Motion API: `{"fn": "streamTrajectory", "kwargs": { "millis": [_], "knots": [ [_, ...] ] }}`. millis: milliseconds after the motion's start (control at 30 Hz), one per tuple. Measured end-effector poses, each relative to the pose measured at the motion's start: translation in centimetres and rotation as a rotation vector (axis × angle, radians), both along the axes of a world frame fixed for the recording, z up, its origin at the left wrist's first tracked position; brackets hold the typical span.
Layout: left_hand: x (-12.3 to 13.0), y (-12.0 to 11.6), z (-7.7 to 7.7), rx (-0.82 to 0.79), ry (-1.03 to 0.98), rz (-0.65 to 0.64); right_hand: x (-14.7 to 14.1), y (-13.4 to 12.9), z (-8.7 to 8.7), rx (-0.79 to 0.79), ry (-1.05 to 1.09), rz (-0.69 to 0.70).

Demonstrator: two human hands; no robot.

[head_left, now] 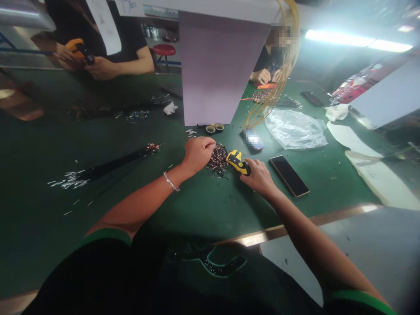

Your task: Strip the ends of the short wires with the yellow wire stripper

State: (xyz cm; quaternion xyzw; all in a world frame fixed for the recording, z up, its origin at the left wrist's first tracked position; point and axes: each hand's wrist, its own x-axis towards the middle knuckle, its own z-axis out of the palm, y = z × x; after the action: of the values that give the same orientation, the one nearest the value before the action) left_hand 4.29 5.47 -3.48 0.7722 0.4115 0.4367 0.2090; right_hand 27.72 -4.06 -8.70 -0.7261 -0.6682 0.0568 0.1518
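My right hand [260, 175] grips a yellow and black wire stripper [239, 162], its jaws pointing left over a small heap of dark, copper-coloured scraps [218, 161]. At the left edge of that heap my left hand [198, 154] is closed, thumb and fingers pressed together. Whatever they may hold is too small or hidden to name. To the left, a bundle of black wires [114, 166] lies on the green table [197, 210], with bare copper at one end and silvery tips at the other.
Two tape rolls [215, 128] sit behind the heap, before a pale upright panel [219, 70]. Right of my hand lie a dark phone [288, 176] and a clear plastic bag [295, 129]. Yellow wires [278, 87] hang down. Across the table, a co-worker's hands [101, 68] hold an orange tool.
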Motion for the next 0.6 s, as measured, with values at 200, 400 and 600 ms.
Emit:
{"fn": "streamTrajectory", "kwargs": {
  "millis": [200, 400, 600],
  "knots": [
    [-0.5, -0.2, 0.2, 0.003, -0.007, -0.059, 0.8, 0.0, 0.5, -0.035, 0.632, -0.136],
    [-1.5, -1.2, 0.2, 0.097, -0.023, -0.073, -0.6, -1.2, 2.2, 0.099, 1.157, -0.165],
    [-1.8, -2.0, 0.4, 0.213, -0.022, -0.033, -1.4, -1.8, 1.2, 0.152, 1.277, -0.099]
  ]
}}
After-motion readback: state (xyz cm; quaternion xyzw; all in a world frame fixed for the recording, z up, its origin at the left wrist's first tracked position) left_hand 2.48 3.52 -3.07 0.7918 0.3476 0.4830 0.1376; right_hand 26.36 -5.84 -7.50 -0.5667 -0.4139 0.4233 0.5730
